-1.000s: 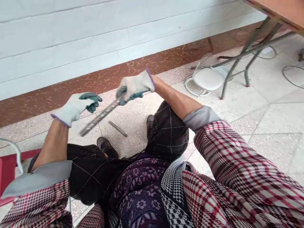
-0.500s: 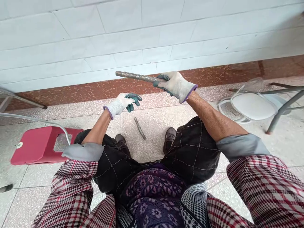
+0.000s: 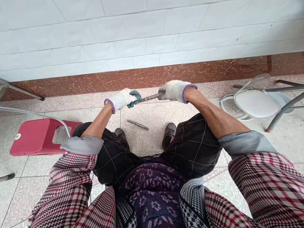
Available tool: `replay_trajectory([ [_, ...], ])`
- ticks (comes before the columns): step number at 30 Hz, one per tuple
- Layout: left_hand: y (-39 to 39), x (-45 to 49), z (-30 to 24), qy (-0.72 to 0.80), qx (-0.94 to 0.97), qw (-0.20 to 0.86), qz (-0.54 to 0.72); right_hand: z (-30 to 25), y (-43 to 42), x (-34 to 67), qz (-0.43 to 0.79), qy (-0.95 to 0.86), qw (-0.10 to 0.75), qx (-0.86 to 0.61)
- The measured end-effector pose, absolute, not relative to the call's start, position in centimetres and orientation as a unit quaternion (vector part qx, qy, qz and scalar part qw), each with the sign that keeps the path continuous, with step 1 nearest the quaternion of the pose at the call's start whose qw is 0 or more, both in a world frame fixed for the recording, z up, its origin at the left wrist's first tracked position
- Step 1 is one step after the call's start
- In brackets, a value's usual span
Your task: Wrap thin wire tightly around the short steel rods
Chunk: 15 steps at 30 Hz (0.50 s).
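Note:
A grey ribbed metal rod (image 3: 148, 97) is held level in front of my knees, above the floor. My left hand (image 3: 123, 99), in a white glove with green fingers, is closed round its left end. My right hand (image 3: 175, 90), gloved the same way, is closed round its right end. Only the short middle stretch of the rod shows between the gloves. A second, shorter metal rod (image 3: 137, 124) lies on the speckled floor tiles between my two dark shoes.
A red plastic stool (image 3: 35, 136) stands at the left with a grey hose (image 3: 35, 116) curving over it. A white round seat with metal legs (image 3: 255, 103) lies at the right. A white tiled wall with a brown skirting runs across the back.
My right hand has lowered the rod from in front of the wall to a level position. My left hand, empty before, has closed on its left end.

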<state>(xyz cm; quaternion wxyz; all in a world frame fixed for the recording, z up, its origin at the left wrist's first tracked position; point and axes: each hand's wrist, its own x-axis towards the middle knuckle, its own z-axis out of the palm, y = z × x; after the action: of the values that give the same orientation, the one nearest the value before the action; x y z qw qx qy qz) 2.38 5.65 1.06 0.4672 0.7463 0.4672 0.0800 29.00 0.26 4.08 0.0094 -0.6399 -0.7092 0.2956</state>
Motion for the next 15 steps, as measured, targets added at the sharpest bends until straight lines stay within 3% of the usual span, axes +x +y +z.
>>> replay_trajectory([
  [2, 5.9, 2.6, 0.7, 0.465, 0.734, 0.485, 0.101, 4.6, 0.8, 28.6, 0.194, -0.707, -0.002, -0.681],
  [4, 6.2, 2.8, 0.6, 0.459, 0.715, 0.511, 0.133, 5.4, 0.9, 28.5, 0.144, -0.7, 0.041, -0.698],
  [9, 7.0, 2.6, 0.6, 0.435, 0.688, 0.554, 0.175, 7.2, -0.8, 28.4, 0.279, -0.648, 0.22, -0.673],
  [13, 7.2, 2.1, 0.9, 0.43, 0.702, 0.54, 0.174, 7.3, -1.8, 29.2, 0.4, -0.64, 0.264, -0.6],
  [15, 7.1, 2.0, 1.2, 0.438, 0.712, 0.521, 0.17, 6.8, -2.1, 29.8, 0.464, -0.65, 0.243, -0.551],
])
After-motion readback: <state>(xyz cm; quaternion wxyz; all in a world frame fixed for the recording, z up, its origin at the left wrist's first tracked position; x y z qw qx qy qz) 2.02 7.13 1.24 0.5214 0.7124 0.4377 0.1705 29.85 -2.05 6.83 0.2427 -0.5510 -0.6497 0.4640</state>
